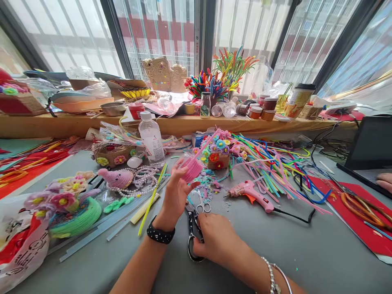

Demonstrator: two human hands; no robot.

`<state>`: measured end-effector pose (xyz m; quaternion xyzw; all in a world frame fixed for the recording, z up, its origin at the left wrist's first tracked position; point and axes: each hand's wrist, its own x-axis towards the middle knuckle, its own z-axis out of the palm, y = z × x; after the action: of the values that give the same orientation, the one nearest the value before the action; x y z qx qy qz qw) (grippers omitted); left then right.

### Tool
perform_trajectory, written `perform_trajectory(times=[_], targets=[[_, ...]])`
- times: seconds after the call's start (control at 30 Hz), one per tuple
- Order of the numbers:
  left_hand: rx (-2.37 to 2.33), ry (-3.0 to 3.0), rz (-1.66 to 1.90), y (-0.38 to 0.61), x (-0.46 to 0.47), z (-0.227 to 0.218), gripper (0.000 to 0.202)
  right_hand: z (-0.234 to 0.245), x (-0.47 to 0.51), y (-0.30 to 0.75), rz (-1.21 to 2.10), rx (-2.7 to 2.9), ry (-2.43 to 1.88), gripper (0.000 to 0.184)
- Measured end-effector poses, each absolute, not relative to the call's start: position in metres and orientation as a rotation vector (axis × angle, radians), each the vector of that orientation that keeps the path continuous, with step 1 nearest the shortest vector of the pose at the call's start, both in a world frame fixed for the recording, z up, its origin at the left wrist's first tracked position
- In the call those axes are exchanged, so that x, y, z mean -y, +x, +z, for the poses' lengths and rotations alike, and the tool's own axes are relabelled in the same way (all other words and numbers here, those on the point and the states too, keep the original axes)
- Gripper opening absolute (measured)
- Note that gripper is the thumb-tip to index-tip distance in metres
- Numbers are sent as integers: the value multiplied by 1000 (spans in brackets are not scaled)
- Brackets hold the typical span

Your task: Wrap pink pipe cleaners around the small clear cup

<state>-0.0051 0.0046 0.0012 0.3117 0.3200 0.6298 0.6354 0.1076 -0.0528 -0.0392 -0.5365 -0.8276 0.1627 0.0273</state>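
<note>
Raised over the middle of the table, my left hand (175, 195) grips a small rounded piece wrapped in rows of pink pipe cleaner (192, 169). Clear plastic shows at its top, and a loose pink strand sticks out to the upper right. Below and to the right, my right hand (219, 240) is closed around the handles of black-handled scissors (191, 226), whose blades point away from me. Just beyond my right fingers lies a smaller pair of silver scissors (203, 204). Short pipe cleaner clippings (211, 183) are scattered past both hands.
To the right sit a pink glue gun (251, 193) with a black cord and a heap of colourful pipe cleaners (269, 163). A clear bottle (151, 141), pearl strings (143, 178) and a green flower-topped craft piece (76, 216) are on the left. Another person's hand (385, 181) rests by a laptop (367, 143).
</note>
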Motion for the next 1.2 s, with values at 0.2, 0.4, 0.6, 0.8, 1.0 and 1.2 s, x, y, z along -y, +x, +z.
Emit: perform_trajectory(times=[0.2,0.4,0.6,0.8,1.0,1.2], targets=[[-757,746,1397,-4,-5,-1,35,-34,49,124,516,2551,-1724,24],[-826,736,1391,-4,-6,-3,38,-39,49,123,543,2462,-1745,22],[-811,714,1417,-7,-6,0,38,-42,37,135,910,2230,-1615,8],[-750,674,1514,-15,-7,4,39,-33,22,158,1363,1899,-1448,6],[-732,643,1571,-22,-7,8,40,-32,22,183,1463,1543,-1305,16],[-762,623,1596,-21,-9,8,40,-36,26,186,1213,1436,-1255,34]])
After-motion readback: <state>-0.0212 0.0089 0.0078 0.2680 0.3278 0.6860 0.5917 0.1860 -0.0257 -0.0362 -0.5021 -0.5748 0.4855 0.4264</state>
